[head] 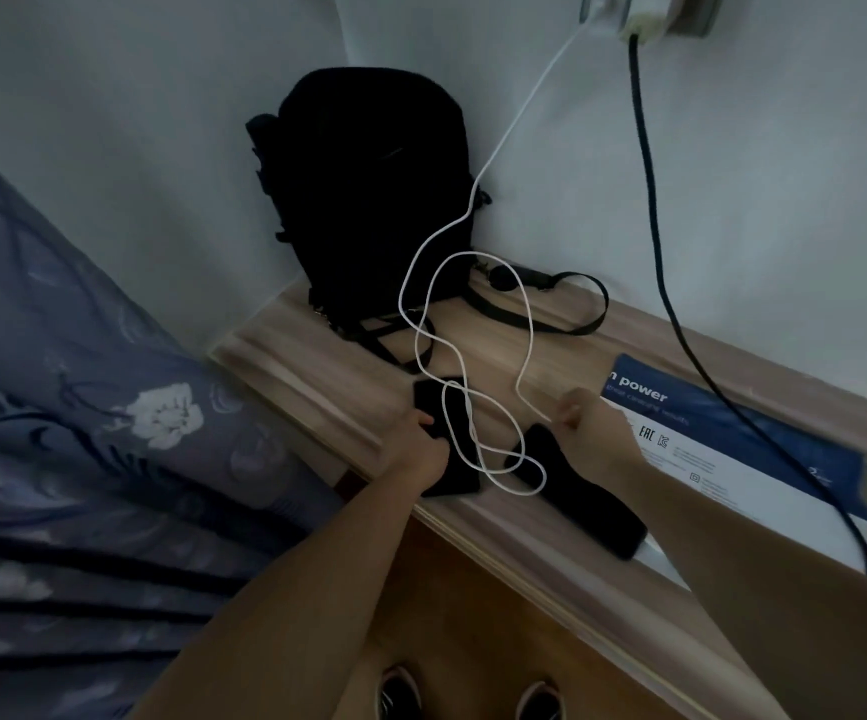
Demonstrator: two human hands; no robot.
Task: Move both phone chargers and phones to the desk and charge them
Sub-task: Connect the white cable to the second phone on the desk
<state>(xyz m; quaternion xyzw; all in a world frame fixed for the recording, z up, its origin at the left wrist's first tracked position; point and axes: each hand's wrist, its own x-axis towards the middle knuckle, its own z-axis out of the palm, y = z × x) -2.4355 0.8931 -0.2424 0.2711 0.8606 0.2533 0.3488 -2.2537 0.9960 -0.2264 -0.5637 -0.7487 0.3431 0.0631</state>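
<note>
From the head view, the left hand [415,449] gripped a flat black phone [439,439] on the pale wooden shelf [317,350]. The right hand [589,428] pinched the loose end of the looping white charger cable [473,407] above a second black phone [582,491].

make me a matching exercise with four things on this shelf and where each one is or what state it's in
Things:
1. black backpack
2. white charging cable
3. left phone
4. blue and white box

Places or states:
A. flat at the right, a black cord crossing it
B. under the left hand
C. upright in the wall corner
D. looped over the shelf, its end pinched by the right hand

Pairs: 1-C, 2-D, 3-B, 4-A
</note>
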